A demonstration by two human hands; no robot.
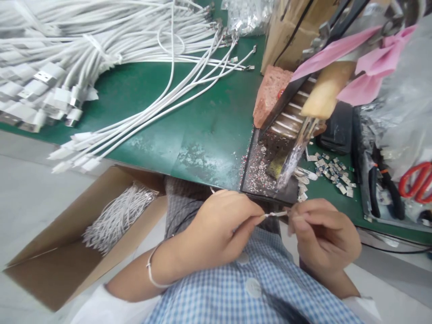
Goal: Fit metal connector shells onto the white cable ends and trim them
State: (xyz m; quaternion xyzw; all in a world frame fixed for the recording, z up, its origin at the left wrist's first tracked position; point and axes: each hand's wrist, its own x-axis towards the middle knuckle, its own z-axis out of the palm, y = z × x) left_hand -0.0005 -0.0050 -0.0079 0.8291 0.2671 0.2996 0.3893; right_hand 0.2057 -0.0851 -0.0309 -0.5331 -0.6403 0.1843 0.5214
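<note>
My left hand pinches a thin white cable close to its end, in front of the bench edge. The fingers of my right hand close on the tip of that same cable; whatever small part sits there is mostly hidden by them. Just beyond both hands stands a soldering iron with a wooden handle, its shaft slanting down over a black tray strewn with solder bits. Small metal connectors lie scattered to the right of the tray.
Several loose white cables cross the green bench, with bundled USB cables behind. A cardboard box at lower left holds more cables. A pink brick, pliers and red-handled scissors are at right.
</note>
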